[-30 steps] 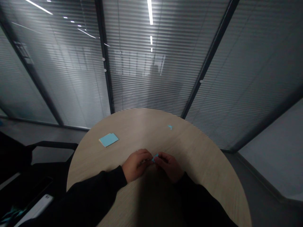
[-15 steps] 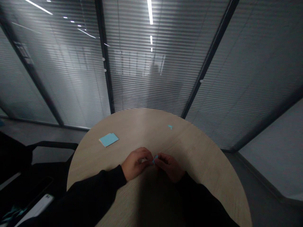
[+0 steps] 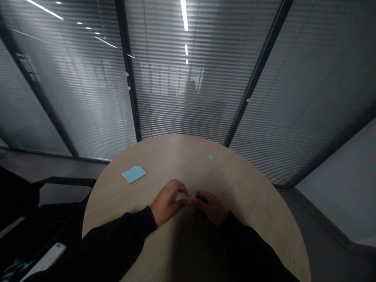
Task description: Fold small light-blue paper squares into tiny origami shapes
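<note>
From afar, I judged the work midway: my right hand (image 3: 210,206) pinched a blue piece (image 3: 192,197) near centre, left hand (image 3: 167,201) parted beside it, a blue scrap (image 3: 210,157) far right, blue stack (image 3: 134,174) seemingly unused left.

Sleeves, one pair; black, long, matte in look, running to the wrists; left sleeve (image 3: 117,244), loose along the forearm, with a raised fold in its upper outline, narrowing to a left cuff (image 3: 150,219) that sits close round the wrist; right sleeve (image 3: 252,246), same black, its right cuff (image 3: 227,220) dim in shadow; weave and seams too dark to read; left hand (image 3: 166,201) and right hand (image 3: 212,208), both bare.
</note>
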The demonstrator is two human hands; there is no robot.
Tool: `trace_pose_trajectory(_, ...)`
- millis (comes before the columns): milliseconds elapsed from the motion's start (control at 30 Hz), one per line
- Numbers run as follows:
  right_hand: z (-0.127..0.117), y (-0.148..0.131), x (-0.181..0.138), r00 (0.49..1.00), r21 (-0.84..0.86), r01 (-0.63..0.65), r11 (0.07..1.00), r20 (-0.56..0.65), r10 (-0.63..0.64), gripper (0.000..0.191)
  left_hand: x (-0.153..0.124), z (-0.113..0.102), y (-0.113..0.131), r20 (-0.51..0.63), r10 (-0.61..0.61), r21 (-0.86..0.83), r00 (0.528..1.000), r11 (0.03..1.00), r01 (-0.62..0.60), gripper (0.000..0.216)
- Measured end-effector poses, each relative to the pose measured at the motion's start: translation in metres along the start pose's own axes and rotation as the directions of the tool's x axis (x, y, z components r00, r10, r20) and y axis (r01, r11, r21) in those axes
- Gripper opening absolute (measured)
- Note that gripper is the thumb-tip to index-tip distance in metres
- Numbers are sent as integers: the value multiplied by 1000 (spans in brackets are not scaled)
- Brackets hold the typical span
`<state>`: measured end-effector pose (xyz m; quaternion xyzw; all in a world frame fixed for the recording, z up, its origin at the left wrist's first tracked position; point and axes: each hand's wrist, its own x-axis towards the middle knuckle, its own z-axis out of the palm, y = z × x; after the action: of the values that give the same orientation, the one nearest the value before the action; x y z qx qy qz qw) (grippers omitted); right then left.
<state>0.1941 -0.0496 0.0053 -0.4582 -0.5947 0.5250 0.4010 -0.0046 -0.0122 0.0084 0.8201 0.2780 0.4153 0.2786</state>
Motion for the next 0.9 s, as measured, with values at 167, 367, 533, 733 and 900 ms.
trace_pose_trajectory(167, 5, -4, 0, 996, 4, 68, 998, -57, -68, 44, -1, 1, -5, -33, -137, -3, 990, 991, 137, 17)
trace_pose_trajectory(367, 11, 1, 2, 961, -23, 173, 985, -216, -173, 33, -1, 3, 6, 17, -140, -155, 990, 978, 141, 18)
trace_pose_trajectory(533, 24, 1, 0, 916, -15, 217, 976, -341, -209, 31, -2, 11, 4, -21, -345, -359, 938, 879, 315, 23)
trace_pose_trajectory(733, 31, 3, 4, 887, 100, 209, 973, -439, -145, 37, -4, 23, -3, -3, -454, -559, 891, 740, 375, 31)
trace_pose_trajectory(900, 30, 4, 6, 924, 187, 143, 972, -377, -64, 46, -3, 23, -3, 48, -467, -643, 883, 662, 386, 35)
